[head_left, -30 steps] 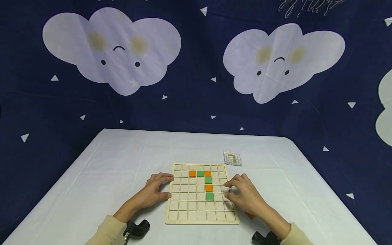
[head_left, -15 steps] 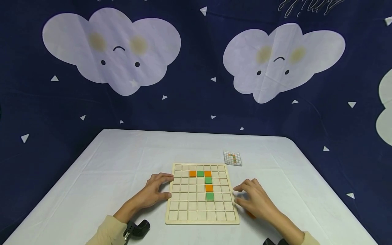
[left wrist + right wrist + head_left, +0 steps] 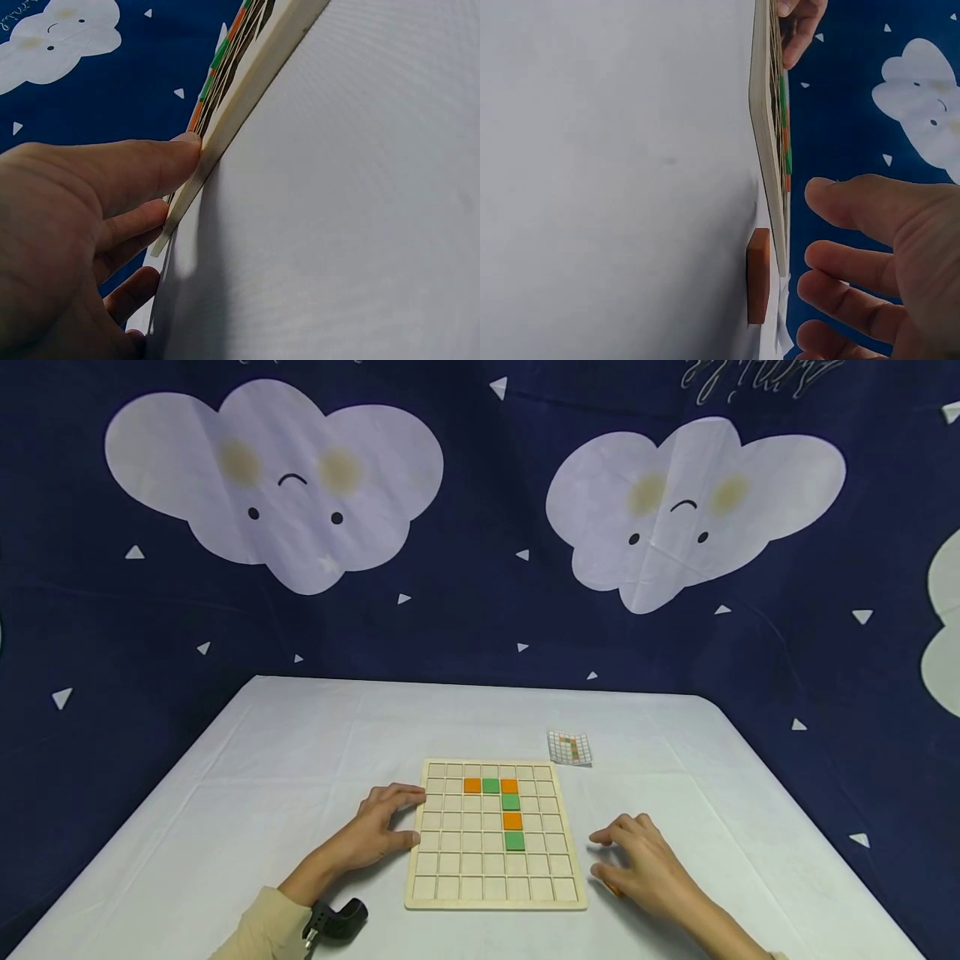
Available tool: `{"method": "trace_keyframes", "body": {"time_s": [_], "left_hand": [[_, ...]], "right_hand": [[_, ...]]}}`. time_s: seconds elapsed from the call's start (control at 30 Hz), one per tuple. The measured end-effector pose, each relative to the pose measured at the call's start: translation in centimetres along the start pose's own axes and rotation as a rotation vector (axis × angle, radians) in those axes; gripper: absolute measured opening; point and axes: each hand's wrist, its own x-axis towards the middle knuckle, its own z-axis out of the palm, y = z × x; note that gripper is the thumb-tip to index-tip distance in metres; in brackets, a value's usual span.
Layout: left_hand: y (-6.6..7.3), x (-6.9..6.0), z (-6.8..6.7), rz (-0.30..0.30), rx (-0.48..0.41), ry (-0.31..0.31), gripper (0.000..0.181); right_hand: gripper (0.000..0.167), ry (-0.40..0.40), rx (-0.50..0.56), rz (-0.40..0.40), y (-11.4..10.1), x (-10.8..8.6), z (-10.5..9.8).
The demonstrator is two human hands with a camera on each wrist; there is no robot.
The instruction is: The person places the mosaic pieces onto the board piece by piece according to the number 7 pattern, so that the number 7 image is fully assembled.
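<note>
A pale wooden grid board (image 3: pixel 460 865) lies flat on the white table. Orange tiles (image 3: pixel 512 821) and green tiles (image 3: pixel 514 841) sit in its cells, in a short row that turns down into a column. My left hand (image 3: pixel 373 829) touches the board's left edge with thumb and fingertips, thumb apart from the fingers. To the right of the board, my right hand (image 3: pixel 643 866) hovers with its fingers spread and nothing between them. Partly hidden below it, a loose orange tile (image 3: pixel 758 276) lies on the table, plainer in the right wrist view.
A small printed card (image 3: pixel 569 748) with a coloured grid pattern lies just beyond the board's far right corner. Behind the white table (image 3: pixel 300 735) hangs a dark blue cloth (image 3: pixel 480 635) with cloud prints. A black wrist device (image 3: pixel 341 920) sits at my left sleeve.
My right hand has moved from over the board's right edge, rightward and toward me, to above the loose orange tile. The left hand and the board stay as they were.
</note>
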Motion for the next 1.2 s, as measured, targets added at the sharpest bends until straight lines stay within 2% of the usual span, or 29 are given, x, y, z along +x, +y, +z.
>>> {"method": "trace_keyframes", "body": {"time_s": [0.33, 0.67, 0.93, 1.2], "left_hand": [[-0.1, 0.0, 0.0, 0.006, 0.006, 0.002, 0.053], [-0.1, 0.0, 0.0, 0.007, 0.010, 0.002, 0.053], [-0.2, 0.0, 0.1, 0.014, 0.013, 0.004, 0.052], [-0.2, 0.1, 0.1, 0.002, 0.015, 0.002, 0.052]], "right_hand": [[0.030, 0.018, -0.028, -0.007, 0.5, -1.2, 0.0], [0.034, -0.042, -0.042, 0.042, 1.0, -1.8, -0.2], [0.034, -0.016, -0.057, 0.024, 1.3, -2.1, 0.0], [0.032, -0.051, -0.061, 0.059, 1.6, -2.2, -0.2]]}}
